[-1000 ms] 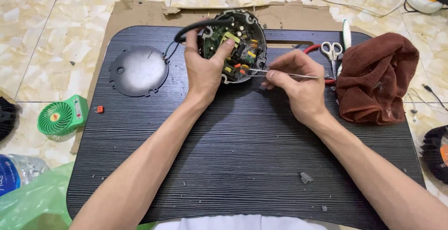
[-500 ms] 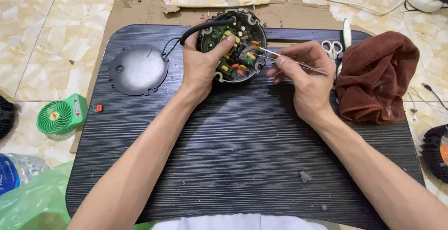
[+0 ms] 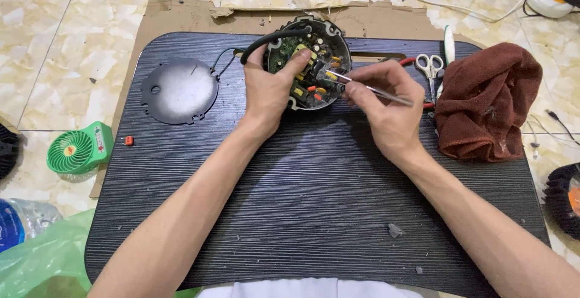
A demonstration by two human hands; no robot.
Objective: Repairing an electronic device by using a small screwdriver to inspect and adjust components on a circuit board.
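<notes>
Left hand (image 3: pixel 269 89) clamps the round circuit housing (image 3: pixel 309 62) at the far edge of the tabletop (image 3: pixel 302 201). Right hand (image 3: pixel 386 101) pinches tweezers (image 3: pixel 368 87), tips among the components. Best done slowly: brace the wrist, keep the housing still, grip one part only.

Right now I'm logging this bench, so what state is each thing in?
Round housing: open, circuit board exposed, tilted in the left hand.
Tweezers: pinched in the right hand, tips on the board.
Round cover plate: off, lying flat on the tray.
Scissors: closed, lying flat.
Brown cloth: crumpled.
Green fan: on the floor; running or not, unclear.
</notes>
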